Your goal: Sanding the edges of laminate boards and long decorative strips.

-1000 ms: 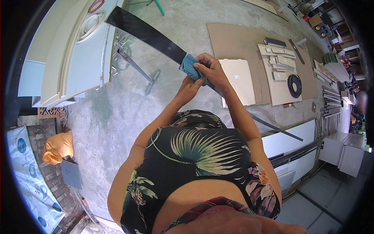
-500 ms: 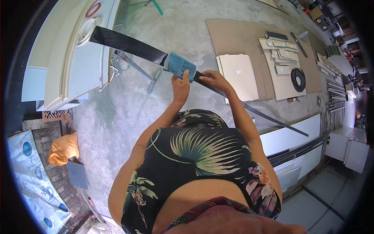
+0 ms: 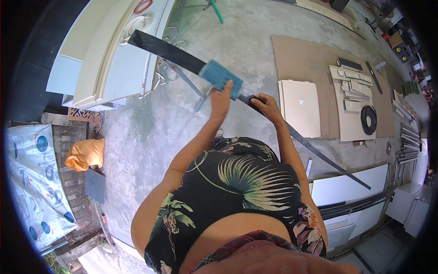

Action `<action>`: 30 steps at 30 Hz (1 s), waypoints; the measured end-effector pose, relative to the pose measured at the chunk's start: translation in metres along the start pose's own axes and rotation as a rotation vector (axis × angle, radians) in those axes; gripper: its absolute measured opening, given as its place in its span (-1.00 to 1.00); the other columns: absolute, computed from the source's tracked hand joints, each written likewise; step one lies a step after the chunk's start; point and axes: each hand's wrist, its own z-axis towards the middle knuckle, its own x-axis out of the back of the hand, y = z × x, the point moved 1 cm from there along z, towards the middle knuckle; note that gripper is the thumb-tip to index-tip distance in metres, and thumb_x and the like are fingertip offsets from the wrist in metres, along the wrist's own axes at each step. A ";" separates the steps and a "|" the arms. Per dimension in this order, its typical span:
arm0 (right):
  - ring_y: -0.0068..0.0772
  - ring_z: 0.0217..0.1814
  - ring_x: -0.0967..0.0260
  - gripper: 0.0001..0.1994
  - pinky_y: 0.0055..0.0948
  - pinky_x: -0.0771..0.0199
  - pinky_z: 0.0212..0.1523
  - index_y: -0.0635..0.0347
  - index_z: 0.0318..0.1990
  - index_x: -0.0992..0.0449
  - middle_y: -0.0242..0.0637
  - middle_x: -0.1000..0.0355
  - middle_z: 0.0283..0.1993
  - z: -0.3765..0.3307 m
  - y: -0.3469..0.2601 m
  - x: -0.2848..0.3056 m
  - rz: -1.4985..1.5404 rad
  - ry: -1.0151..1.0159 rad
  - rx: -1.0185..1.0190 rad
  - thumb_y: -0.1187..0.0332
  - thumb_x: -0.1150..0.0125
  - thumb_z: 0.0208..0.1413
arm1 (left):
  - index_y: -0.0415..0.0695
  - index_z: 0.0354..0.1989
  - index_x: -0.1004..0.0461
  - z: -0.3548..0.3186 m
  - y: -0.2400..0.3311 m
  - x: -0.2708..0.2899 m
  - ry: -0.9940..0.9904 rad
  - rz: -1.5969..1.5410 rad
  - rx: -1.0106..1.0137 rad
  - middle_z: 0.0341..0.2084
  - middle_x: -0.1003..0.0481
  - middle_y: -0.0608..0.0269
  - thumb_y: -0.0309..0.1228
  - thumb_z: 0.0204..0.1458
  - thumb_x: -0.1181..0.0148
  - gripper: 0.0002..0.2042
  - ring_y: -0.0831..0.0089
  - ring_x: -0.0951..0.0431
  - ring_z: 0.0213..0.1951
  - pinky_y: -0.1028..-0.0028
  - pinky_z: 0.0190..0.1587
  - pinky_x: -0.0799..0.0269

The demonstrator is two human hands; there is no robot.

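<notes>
A long black strip (image 3: 166, 49), like a flat bar, slants across in front of me from the upper left to the lower right. A blue sheet of sandpaper (image 3: 218, 75) with print on its back is folded over it. My left hand (image 3: 221, 98) is closed around the sandpaper and strip, thumb on top; its other fingers are mostly hidden beneath. To the right of the sandpaper, my right hand (image 3: 268, 109) grips the bare strip with curled fingers. The sandpaper's edge looks slightly blurred.
Pale panels (image 3: 86, 68) and a coiled white cord (image 3: 138, 26) are at the upper left. Brown board (image 3: 292, 57) on the concrete carries cream panels (image 3: 301, 109) and a black coil (image 3: 368, 120). White panels (image 3: 351, 185) lie lower right; an orange bag (image 3: 86, 154) sits left.
The sandpaper and my left hand have slid along the strip toward its upper-left end, widening the gap to my right hand. My right fingers are more curled. The whole view has shifted.
</notes>
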 end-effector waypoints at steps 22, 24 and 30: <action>-0.72 -0.53 -0.13 -0.80 -0.63 -0.11 -0.53 0.24 -0.48 -0.49 -0.53 -0.33 -0.58 0.003 -0.024 0.025 -0.059 0.136 -0.083 0.28 -0.27 -0.05 | -0.33 -0.21 -0.42 0.133 0.111 0.093 0.124 -0.101 -0.096 -0.34 -0.51 0.16 -0.29 0.02 -0.16 -0.68 0.44 -0.51 -0.34 0.48 -0.21 -0.40; -0.72 -0.53 -0.14 -0.80 -0.63 -0.11 -0.53 0.24 -0.49 -0.49 -0.53 -0.33 -0.58 0.004 -0.027 0.028 -0.006 0.113 0.014 0.28 -0.27 -0.05 | -0.32 -0.22 -0.45 0.102 0.083 0.056 0.053 0.070 -0.231 -0.36 -0.52 0.20 -0.20 -0.01 -0.18 -0.63 0.48 -0.47 -0.37 0.49 -0.22 -0.36; -0.72 -0.53 -0.18 -0.82 -0.66 -0.14 -0.52 0.25 -0.49 -0.48 -0.51 -0.35 -0.57 0.013 -0.043 0.025 0.060 0.085 0.033 0.31 -0.26 -0.04 | -0.27 -0.32 -0.51 0.011 0.019 -0.040 -0.145 -0.065 0.009 -0.43 -0.53 0.28 -0.31 0.00 -0.19 -0.76 0.59 -0.46 -0.40 0.56 -0.29 -0.36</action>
